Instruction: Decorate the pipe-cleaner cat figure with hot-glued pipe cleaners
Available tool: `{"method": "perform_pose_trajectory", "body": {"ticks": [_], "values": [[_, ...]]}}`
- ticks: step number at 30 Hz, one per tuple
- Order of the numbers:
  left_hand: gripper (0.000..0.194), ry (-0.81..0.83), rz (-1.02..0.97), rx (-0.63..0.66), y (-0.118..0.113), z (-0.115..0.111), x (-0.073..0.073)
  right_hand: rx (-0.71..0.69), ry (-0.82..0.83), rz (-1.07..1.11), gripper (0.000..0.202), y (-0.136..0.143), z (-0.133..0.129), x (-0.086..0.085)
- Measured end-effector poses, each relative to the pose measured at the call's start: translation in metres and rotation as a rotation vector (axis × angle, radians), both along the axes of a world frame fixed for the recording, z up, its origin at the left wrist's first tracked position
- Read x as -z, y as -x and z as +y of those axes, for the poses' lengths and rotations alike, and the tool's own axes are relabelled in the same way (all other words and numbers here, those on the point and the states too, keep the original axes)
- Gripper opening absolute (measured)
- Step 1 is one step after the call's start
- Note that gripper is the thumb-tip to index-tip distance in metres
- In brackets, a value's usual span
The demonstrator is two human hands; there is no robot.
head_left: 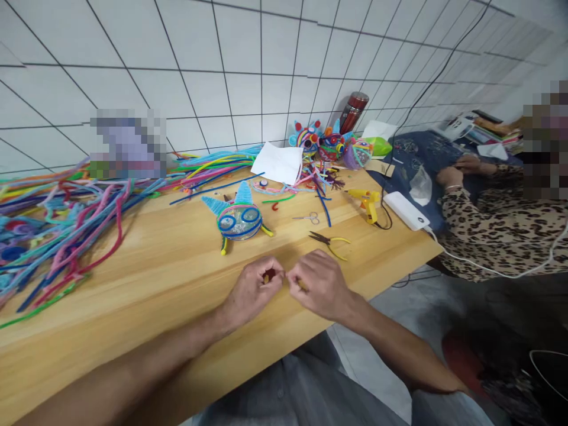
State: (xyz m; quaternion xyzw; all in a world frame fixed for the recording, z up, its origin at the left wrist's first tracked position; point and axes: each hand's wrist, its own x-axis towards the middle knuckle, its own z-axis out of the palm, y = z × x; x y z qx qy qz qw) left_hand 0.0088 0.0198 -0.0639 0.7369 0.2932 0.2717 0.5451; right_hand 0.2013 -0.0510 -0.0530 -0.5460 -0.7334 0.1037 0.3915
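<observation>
My left hand (pixel 260 283) and my right hand (pixel 318 285) are close together above the front of the wooden table, fingertips nearly touching. Both are closed in a pinch. A bit of dark red shows inside the curl of my left fingers; whatever either hand grips is too small to make out. Beyond them stands a clear ball-shaped craft figure (pixel 242 222) with blue pipe-cleaner ears, blue ring eyes and yellow-tipped legs. Pliers (pixel 329 239) with yellow handles lie past my right hand, jaws apart. Small scissors (pixel 310 218) rest behind the pliers.
Loose pipe cleaners (pixel 84 231) heap up at the left. A yellow glue gun (pixel 367 204) and a white power bank (pixel 404 210) sit at the right. Finished figures (pixel 331 146), white paper (pixel 278 163) and a red flask (pixel 355 111) stand by the wall. Another person (pixel 488 219) works at the right.
</observation>
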Motion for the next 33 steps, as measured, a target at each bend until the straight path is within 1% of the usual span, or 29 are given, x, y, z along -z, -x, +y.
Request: {"method": "perform_pose_trajectory", "body": {"ticks": [1, 2, 3, 5, 7, 9, 10, 12, 13, 14, 15, 16, 18, 19, 21, 23, 25, 27, 29, 31, 33], "values": [[0.017, 0.025, 0.014, -0.003, 0.0, 0.001, 0.003, 0.0, -0.112, -0.114, 0.019, 0.003, -0.001, 0.002], [0.017, 0.042, 0.022, -0.007, -0.001, 0.001, 0.005, -0.017, -0.177, -0.173, 0.02, 0.006, -0.002, 0.003], [0.017, 0.058, 0.028, -0.011, -0.001, 0.001, 0.007, -0.031, -0.207, -0.185, 0.021, 0.007, -0.002, 0.005], [0.017, 0.089, 0.037, -0.023, -0.002, 0.0, 0.009, -0.047, -0.186, -0.134, 0.02, 0.004, -0.002, 0.007], [0.019, 0.13, 0.04, -0.029, -0.003, 0.0, 0.008, -0.05, -0.088, -0.064, 0.015, -0.006, -0.001, 0.008], [0.023, 0.181, 0.026, -0.039, -0.006, 0.001, 0.006, -0.026, 0.016, -0.055, 0.004, -0.025, -0.002, 0.011], [0.025, 0.208, 0.01, -0.049, -0.008, 0.002, 0.005, 0.004, 0.05, -0.088, 0.015, -0.037, -0.004, 0.014], [0.03, 0.255, -0.029, -0.075, -0.012, 0.005, 0.003, 0.133, 0.058, -0.239, 0.045, -0.067, -0.007, 0.024], [0.032, 0.276, -0.046, -0.088, -0.013, 0.007, 0.002, 0.205, 0.041, -0.323, 0.055, -0.082, -0.008, 0.03], [0.034, 0.3, -0.061, -0.102, -0.014, 0.009, 0.001, 0.267, 0.014, -0.399, 0.059, -0.096, -0.01, 0.038], [0.035, 0.327, -0.073, -0.114, -0.015, 0.011, 0.001, 0.3, 0.005, -0.46, 0.06, -0.109, -0.01, 0.046], [0.035, 0.358, -0.083, -0.126, -0.015, 0.012, 0.001, 0.302, 0.001, -0.505, 0.057, -0.119, -0.011, 0.053], [0.034, 0.413, -0.096, -0.147, -0.015, 0.015, 0.001, 0.286, 0.011, -0.541, 0.048, -0.132, -0.011, 0.062], [0.032, 0.432, -0.099, -0.156, -0.015, 0.015, 0.001, 0.279, 0.028, -0.528, 0.044, -0.134, -0.01, 0.064], [0.029, 0.455, -0.099, -0.178, -0.013, 0.016, 0.001, 0.3, 0.079, -0.409, 0.035, -0.136, -0.008, 0.063], [0.029, 0.47, -0.095, -0.201, -0.011, 0.017, 0.001, 0.345, 0.121, -0.249, 0.03, -0.134, -0.007, 0.056], [0.03, 0.481, -0.099, -0.217, -0.01, 0.017, 0.001, 0.393, 0.135, -0.127, 0.029, -0.131, -0.007, 0.047], [0.031, 0.484, -0.106, -0.218, -0.009, 0.017, 0.0, 0.393, 0.193, 0.054, 0.035, -0.123, -0.01, 0.036], [0.033, 0.482, -0.12, -0.21, -0.009, 0.017, -0.003, 0.334, 0.32, 0.333, 0.045, -0.109, -0.014, 0.024], [0.033, 0.487, -0.137, -0.197, -0.009, 0.017, -0.007, 0.225, 0.484, 0.614, 0.055, -0.087, -0.019, 0.011], [0.03, 0.503, -0.165, -0.186, -0.01, 0.016, -0.012, 0.093, 0.672, 0.897, 0.059, -0.063, -0.022, -0.001]]}}
